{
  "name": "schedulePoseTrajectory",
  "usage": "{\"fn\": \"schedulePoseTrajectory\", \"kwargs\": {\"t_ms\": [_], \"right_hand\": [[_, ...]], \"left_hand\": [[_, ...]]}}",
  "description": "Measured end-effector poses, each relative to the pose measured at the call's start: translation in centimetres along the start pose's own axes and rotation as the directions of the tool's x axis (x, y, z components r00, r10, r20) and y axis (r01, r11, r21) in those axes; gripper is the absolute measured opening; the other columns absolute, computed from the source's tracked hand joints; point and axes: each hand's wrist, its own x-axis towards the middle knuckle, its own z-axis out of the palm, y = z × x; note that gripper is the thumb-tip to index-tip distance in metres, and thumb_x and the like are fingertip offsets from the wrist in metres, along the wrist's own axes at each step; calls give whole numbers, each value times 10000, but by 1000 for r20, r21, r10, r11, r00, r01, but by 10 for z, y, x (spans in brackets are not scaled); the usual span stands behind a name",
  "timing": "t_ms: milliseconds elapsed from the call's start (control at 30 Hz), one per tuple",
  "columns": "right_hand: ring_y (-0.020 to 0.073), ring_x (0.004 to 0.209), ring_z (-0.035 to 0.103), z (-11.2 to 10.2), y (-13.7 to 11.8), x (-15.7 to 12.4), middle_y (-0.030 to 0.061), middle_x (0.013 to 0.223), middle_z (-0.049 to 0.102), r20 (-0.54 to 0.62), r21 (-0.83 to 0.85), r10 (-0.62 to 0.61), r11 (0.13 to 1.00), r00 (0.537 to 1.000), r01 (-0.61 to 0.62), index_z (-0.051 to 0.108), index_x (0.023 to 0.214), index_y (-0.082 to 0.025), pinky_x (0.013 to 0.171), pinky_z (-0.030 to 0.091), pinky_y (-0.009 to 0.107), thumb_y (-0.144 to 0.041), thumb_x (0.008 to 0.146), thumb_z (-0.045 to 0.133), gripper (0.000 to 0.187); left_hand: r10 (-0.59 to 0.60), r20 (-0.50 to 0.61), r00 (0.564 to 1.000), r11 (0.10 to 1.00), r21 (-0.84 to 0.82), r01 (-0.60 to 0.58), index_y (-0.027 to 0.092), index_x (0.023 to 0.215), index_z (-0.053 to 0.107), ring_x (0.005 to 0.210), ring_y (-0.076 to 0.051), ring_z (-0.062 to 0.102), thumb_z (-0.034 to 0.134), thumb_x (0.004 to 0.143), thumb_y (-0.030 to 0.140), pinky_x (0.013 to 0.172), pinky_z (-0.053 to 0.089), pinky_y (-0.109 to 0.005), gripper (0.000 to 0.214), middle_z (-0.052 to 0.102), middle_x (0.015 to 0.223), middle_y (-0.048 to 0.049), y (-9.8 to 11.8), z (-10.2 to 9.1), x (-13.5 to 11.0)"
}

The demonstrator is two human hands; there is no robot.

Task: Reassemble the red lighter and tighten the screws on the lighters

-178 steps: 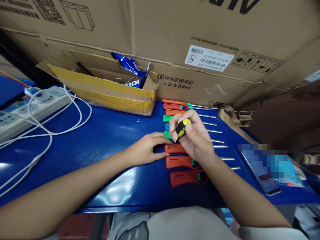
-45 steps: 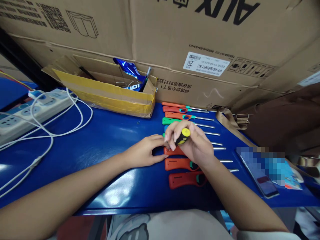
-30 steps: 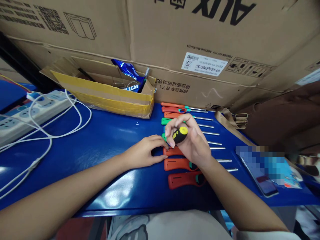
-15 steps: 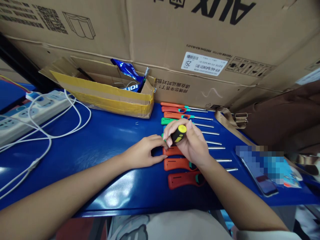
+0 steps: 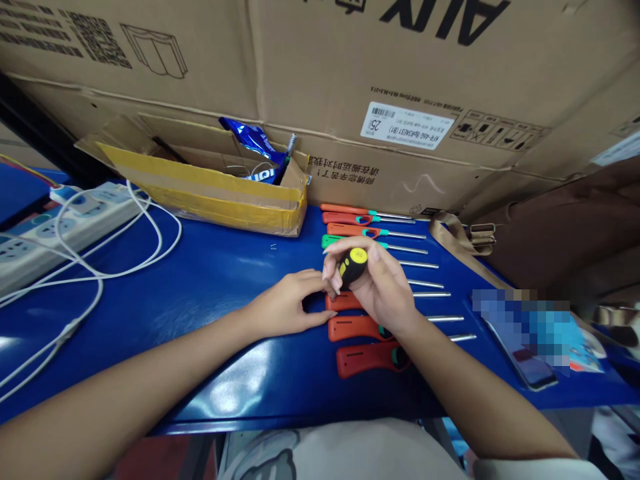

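In my right hand [image 5: 383, 287] is a screwdriver [image 5: 353, 267] with a black and yellow handle, its end cap tilted up toward me. The fingers hide its shaft and tip. My left hand [image 5: 293, 300] holds the handle end of an orange gas lighter [image 5: 343, 301] between thumb and fingers, right below the screwdriver. Long-necked lighters lie in a column on the blue table, metal tubes pointing right. Nearest me are a red lighter [image 5: 367, 360] and an orange-red lighter [image 5: 353, 328]; a green lighter [image 5: 331, 241] lies farther back, partly covered by my right hand.
A taped open cardboard box [image 5: 210, 193] with blue wrappers stands at the back left. Two tiny pins or screws [image 5: 273, 247] lie before it. A power strip [image 5: 65, 227] and white cable [image 5: 103, 273] are left, a phone [image 5: 530, 367] right. Large cartons [image 5: 320, 67] rise behind.
The screwdriver handle has turned in my right hand, its yellow marks shifting to the left side, and the end cap has tipped slightly left. My left hand stays in place.
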Motion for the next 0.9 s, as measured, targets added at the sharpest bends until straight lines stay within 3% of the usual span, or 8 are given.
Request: {"fn": "schedulePoseTrajectory", "kwargs": {"t_ms": [100,167,300,400,500,700,900], "right_hand": [[136,703,548,0,0,0,23,906,643,-4,1,-24,1000,1000,24,557,1125,-267,636,493,291,-418,990,550,203],[135,716,555,0,-1,0,26,919,644,-10,-16,-18,1000,1000,17,563,1065,-255,652,504,293,-403,1001,531,164],[151,739,567,1,-3,-1,71,940,635,-4,-19,22,1000,1000,-22,604,1013,-202,613,497,291,-438,1046,386,323],[143,703,544,1,-4,-1,41,916,622,-2,45,10,999,1000,-10,554,1097,-237,596,469,283,-441,1019,466,236],[135,697,543,1,-4,0,18,917,609,3,64,-12,998,1000,12,535,1065,-260,631,465,297,-389,1007,518,143],[148,723,553,0,-4,0,66,952,587,-11,8,-5,1000,1000,5,623,963,-201,610,487,304,-405,1051,381,329],[132,695,553,0,-5,1,16,925,595,-5,49,-4,999,1000,4,526,1016,-248,626,483,296,-417,992,538,171]], "left_hand": [[1,10,1000,1000,9,-1,197,988,646,977,-189,675,707,837,183,885,529,-290,164,705,1002,-26,-1,0,0],[2,6,1000,1000,15,-2,194,961,638,941,-183,673,713,839,195,860,532,-283,143,697,968,-23,-1,1,-1],[8,8,1000,1000,14,-8,195,967,642,930,-178,672,703,843,181,851,531,-280,138,699,975,-21,-1,1,0],[11,21,1000,1000,7,-11,195,990,651,966,-182,673,693,849,171,887,524,-293,149,711,1010,-25,0,0,1],[14,28,1000,1000,1,-14,193,984,655,972,-185,674,695,854,177,894,523,-297,137,717,1001,-28,0,0,1],[-7,13,1000,1000,-4,7,194,965,658,954,-184,679,701,854,188,883,528,-296,119,724,999,-29,0,1,1],[-13,17,1000,1000,-21,14,193,930,652,939,-179,681,709,855,191,875,529,-290,95,720,956,-19,1,0,2]]}}
